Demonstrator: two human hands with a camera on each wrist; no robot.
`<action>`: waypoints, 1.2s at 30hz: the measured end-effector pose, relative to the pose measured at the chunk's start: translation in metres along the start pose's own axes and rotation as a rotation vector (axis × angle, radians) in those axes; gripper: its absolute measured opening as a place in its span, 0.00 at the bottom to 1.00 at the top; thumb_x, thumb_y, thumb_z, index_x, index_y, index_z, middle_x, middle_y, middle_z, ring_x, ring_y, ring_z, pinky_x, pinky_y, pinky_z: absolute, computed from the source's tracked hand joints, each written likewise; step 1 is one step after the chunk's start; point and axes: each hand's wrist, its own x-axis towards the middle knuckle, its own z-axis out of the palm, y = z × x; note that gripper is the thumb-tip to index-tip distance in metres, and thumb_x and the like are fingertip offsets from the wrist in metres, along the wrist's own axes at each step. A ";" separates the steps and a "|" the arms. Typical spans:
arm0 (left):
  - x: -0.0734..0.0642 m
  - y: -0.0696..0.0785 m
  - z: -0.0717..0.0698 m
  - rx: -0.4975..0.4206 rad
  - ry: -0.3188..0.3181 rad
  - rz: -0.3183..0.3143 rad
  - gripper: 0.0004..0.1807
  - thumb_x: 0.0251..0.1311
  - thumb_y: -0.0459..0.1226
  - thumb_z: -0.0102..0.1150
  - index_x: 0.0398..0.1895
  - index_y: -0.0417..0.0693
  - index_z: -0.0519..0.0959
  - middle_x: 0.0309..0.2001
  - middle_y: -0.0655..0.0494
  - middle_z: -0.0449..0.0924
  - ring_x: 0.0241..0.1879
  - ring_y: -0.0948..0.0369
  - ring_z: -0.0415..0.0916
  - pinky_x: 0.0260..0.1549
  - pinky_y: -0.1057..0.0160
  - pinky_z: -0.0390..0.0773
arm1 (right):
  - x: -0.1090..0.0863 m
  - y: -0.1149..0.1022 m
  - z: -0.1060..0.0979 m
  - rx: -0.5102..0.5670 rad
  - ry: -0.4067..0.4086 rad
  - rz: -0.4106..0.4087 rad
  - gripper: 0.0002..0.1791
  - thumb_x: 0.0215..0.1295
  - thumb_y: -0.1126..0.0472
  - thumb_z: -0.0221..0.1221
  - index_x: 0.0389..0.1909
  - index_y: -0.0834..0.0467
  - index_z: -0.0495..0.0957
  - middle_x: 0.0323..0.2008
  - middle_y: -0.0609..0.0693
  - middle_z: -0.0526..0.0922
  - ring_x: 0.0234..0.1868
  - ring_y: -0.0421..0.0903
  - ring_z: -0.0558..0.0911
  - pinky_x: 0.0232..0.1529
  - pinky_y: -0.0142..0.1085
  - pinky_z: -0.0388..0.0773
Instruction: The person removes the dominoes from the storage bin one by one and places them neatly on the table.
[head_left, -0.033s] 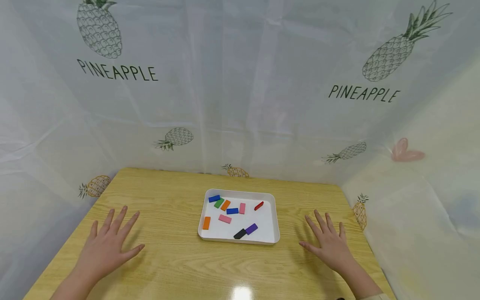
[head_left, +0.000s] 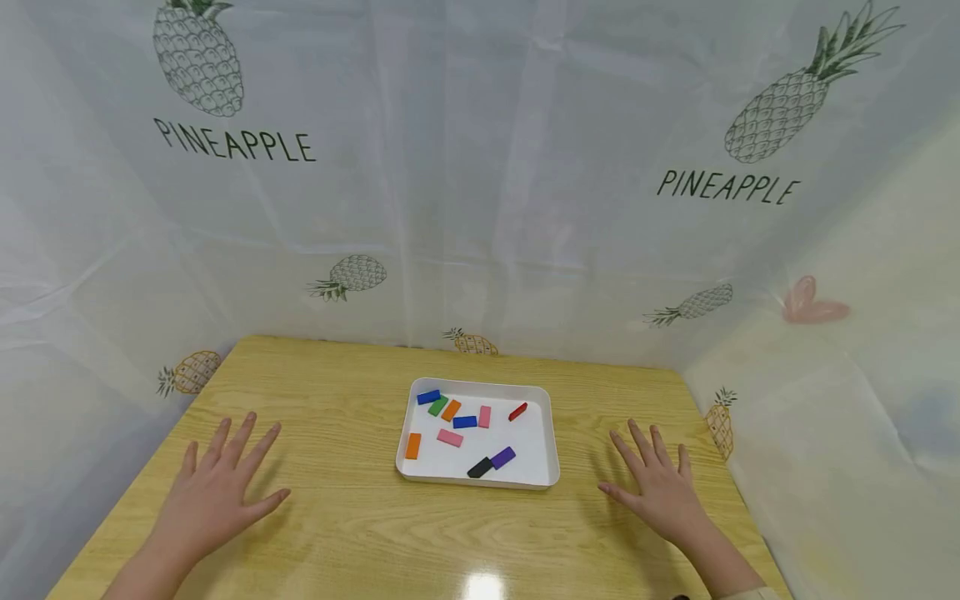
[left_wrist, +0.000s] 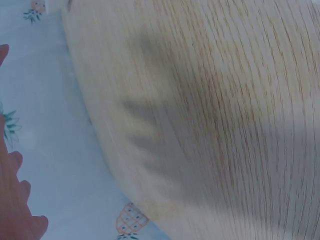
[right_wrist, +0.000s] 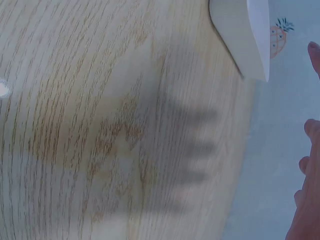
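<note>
Fingers spread, my left hand [head_left: 212,493] is over the left side of the table, holding nothing. On the other side my right hand [head_left: 658,487] is spread too, with nothing in it. Between them lies a white tray [head_left: 534,442] of small coloured blocks. At its back left are a blue block [head_left: 429,397], a green block [head_left: 438,406] and an orange block [head_left: 451,410]. A red block [head_left: 517,411] lies alone at the right. Near the front edge a black block [head_left: 480,467] meets a purple block [head_left: 503,457]. Shadows of each hand fall on the wood in the wrist views.
The wooden table [head_left: 337,525] carries the tray near its middle. A pale curtain [head_left: 480,183] printed with pineapples hangs behind the table and along both sides. In the right wrist view the tray's wall [right_wrist: 250,40] shows at the top.
</note>
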 end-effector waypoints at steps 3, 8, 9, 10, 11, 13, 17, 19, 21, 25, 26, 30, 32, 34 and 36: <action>0.001 0.002 0.001 -0.006 -0.007 -0.002 0.56 0.52 0.61 0.65 0.79 0.63 0.44 0.78 0.47 0.37 0.74 0.49 0.23 0.61 0.30 0.32 | 0.000 0.000 0.000 -0.002 0.003 -0.003 0.47 0.62 0.31 0.55 0.77 0.45 0.51 0.76 0.58 0.47 0.74 0.65 0.43 0.60 0.72 0.34; 0.002 0.004 0.003 -0.014 -0.013 -0.005 0.56 0.52 0.62 0.64 0.79 0.63 0.44 0.78 0.47 0.37 0.74 0.49 0.23 0.61 0.30 0.34 | -0.001 0.002 0.002 -0.016 0.006 -0.003 0.46 0.62 0.31 0.55 0.77 0.45 0.53 0.76 0.58 0.48 0.73 0.65 0.44 0.59 0.72 0.37; 0.002 0.004 0.004 -0.013 -0.011 -0.004 0.55 0.52 0.62 0.64 0.79 0.63 0.45 0.78 0.47 0.37 0.74 0.49 0.24 0.61 0.30 0.35 | -0.002 0.002 0.002 -0.012 0.004 -0.001 0.46 0.62 0.31 0.55 0.77 0.45 0.53 0.76 0.58 0.48 0.74 0.65 0.44 0.59 0.72 0.37; 0.002 0.005 0.004 -0.012 -0.011 -0.004 0.55 0.52 0.62 0.64 0.79 0.62 0.46 0.78 0.47 0.37 0.74 0.49 0.23 0.61 0.29 0.36 | -0.002 0.002 0.002 -0.011 0.002 0.001 0.46 0.62 0.31 0.55 0.77 0.45 0.53 0.76 0.58 0.48 0.74 0.65 0.44 0.59 0.73 0.37; 0.002 0.005 0.005 -0.013 -0.012 -0.004 0.55 0.52 0.62 0.64 0.79 0.61 0.46 0.78 0.47 0.36 0.74 0.49 0.23 0.61 0.30 0.36 | -0.002 0.003 0.002 -0.006 0.000 0.003 0.46 0.62 0.31 0.55 0.77 0.45 0.54 0.76 0.58 0.48 0.74 0.65 0.44 0.59 0.73 0.36; 0.003 0.005 0.006 -0.013 -0.010 -0.002 0.55 0.52 0.62 0.65 0.79 0.60 0.47 0.78 0.47 0.36 0.74 0.49 0.23 0.61 0.29 0.37 | -0.003 0.003 0.002 -0.004 -0.003 0.005 0.46 0.62 0.31 0.55 0.77 0.45 0.54 0.76 0.58 0.48 0.74 0.64 0.44 0.59 0.72 0.36; 0.005 0.006 0.007 -0.010 -0.006 0.004 0.55 0.52 0.61 0.66 0.79 0.59 0.48 0.77 0.45 0.39 0.74 0.49 0.24 0.62 0.31 0.34 | -0.003 0.003 0.001 -0.003 -0.009 0.007 0.46 0.63 0.31 0.54 0.77 0.45 0.53 0.76 0.58 0.47 0.74 0.64 0.44 0.59 0.72 0.36; 0.006 0.007 0.009 -0.014 -0.002 0.006 0.55 0.52 0.61 0.66 0.79 0.57 0.49 0.77 0.43 0.41 0.74 0.47 0.25 0.62 0.32 0.33 | -0.004 0.003 0.001 0.004 -0.015 0.010 0.46 0.63 0.31 0.54 0.77 0.45 0.53 0.76 0.57 0.46 0.74 0.64 0.43 0.59 0.72 0.36; 0.007 0.008 0.010 -0.016 0.002 0.010 0.55 0.52 0.61 0.65 0.78 0.56 0.49 0.76 0.42 0.44 0.74 0.45 0.28 0.62 0.31 0.35 | -0.004 0.003 0.001 0.006 -0.021 0.013 0.46 0.63 0.31 0.54 0.77 0.45 0.53 0.76 0.57 0.46 0.74 0.64 0.43 0.59 0.73 0.36; 0.010 0.010 0.013 -0.033 -0.002 0.015 0.55 0.53 0.62 0.63 0.79 0.55 0.48 0.77 0.44 0.40 0.75 0.46 0.27 0.62 0.31 0.36 | -0.004 0.002 0.001 0.009 -0.025 0.018 0.46 0.63 0.31 0.54 0.77 0.45 0.52 0.76 0.57 0.45 0.74 0.64 0.42 0.59 0.73 0.36; 0.011 0.011 0.013 -0.034 0.000 0.015 0.55 0.54 0.62 0.63 0.79 0.55 0.48 0.77 0.44 0.39 0.75 0.46 0.27 0.62 0.31 0.37 | -0.004 0.002 0.001 0.009 -0.023 0.019 0.47 0.62 0.31 0.54 0.77 0.44 0.51 0.76 0.57 0.46 0.74 0.64 0.43 0.59 0.73 0.37; 0.018 0.014 0.013 -0.057 -0.006 0.009 0.55 0.55 0.61 0.63 0.79 0.54 0.46 0.78 0.45 0.37 0.74 0.48 0.24 0.63 0.32 0.35 | -0.003 0.000 0.001 0.029 -0.022 0.017 0.47 0.63 0.32 0.55 0.78 0.44 0.49 0.76 0.58 0.46 0.74 0.64 0.43 0.59 0.72 0.35; 0.023 0.016 0.013 -0.067 -0.011 0.006 0.54 0.56 0.60 0.63 0.79 0.52 0.46 0.77 0.42 0.39 0.74 0.45 0.27 0.62 0.31 0.39 | -0.002 -0.002 0.001 0.041 -0.021 0.015 0.47 0.63 0.32 0.55 0.78 0.44 0.49 0.76 0.58 0.45 0.74 0.65 0.43 0.60 0.72 0.33; 0.029 0.019 0.012 -0.092 -0.027 0.002 0.55 0.56 0.59 0.63 0.79 0.51 0.46 0.77 0.40 0.40 0.74 0.42 0.31 0.61 0.29 0.42 | 0.000 -0.005 0.000 0.069 -0.015 0.010 0.47 0.63 0.33 0.56 0.78 0.46 0.50 0.76 0.59 0.46 0.74 0.65 0.43 0.60 0.71 0.32; 0.035 0.022 0.012 -0.116 -0.037 0.001 0.55 0.56 0.59 0.64 0.79 0.51 0.46 0.76 0.39 0.41 0.73 0.38 0.35 0.58 0.28 0.47 | 0.003 -0.009 -0.002 0.096 -0.009 0.007 0.47 0.63 0.33 0.56 0.77 0.48 0.51 0.76 0.59 0.46 0.74 0.65 0.43 0.60 0.71 0.32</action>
